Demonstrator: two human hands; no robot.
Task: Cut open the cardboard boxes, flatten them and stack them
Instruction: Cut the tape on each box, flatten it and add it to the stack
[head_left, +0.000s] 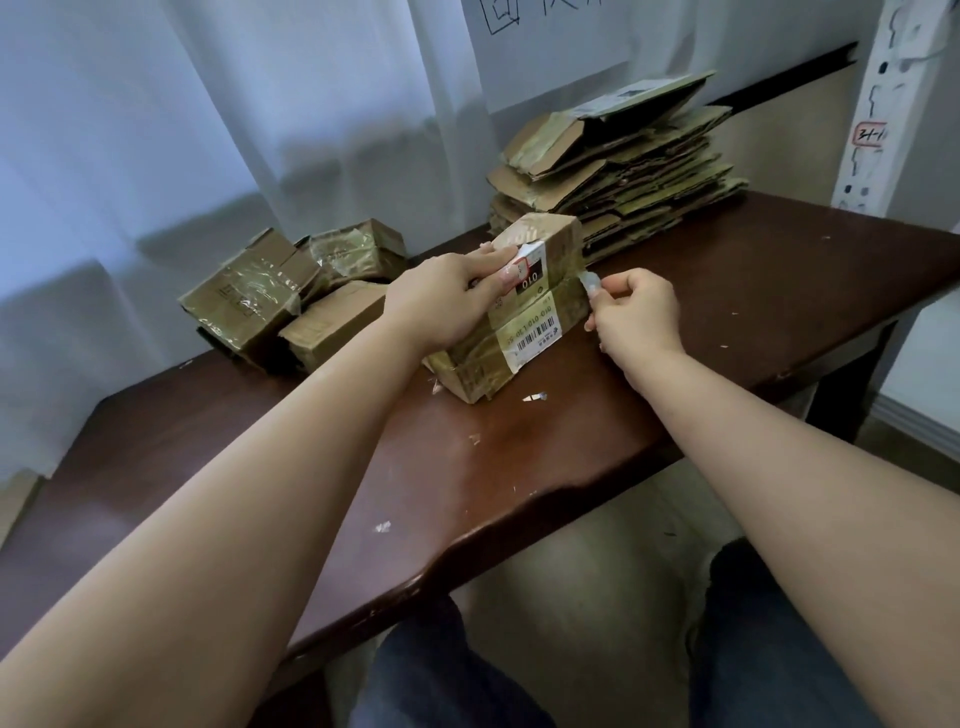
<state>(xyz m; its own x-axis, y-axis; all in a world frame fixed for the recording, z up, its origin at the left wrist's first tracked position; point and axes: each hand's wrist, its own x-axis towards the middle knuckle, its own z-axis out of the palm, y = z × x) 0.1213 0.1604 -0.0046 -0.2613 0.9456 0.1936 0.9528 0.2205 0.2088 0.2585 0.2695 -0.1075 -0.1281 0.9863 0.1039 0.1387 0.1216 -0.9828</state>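
A taped brown cardboard box (540, 332) with white shipping labels lies on the dark wooden table (727, 291) in front of me. My left hand (447, 296) rests on its top, fingers over the label edge, holding it down. My right hand (636, 312) grips a small pale cutter (592, 283) whose tip touches the box's right side at the taped seam. A tall stack of flattened cardboard boxes (623, 166) stands at the back of the table.
Several unopened taped boxes (291, 301) are heaped at the left back of the table. Small paper and tape scraps (535, 397) dot the tabletop. A white shelf post (883, 104) rises at the right. The table's front edge is close to my knees.
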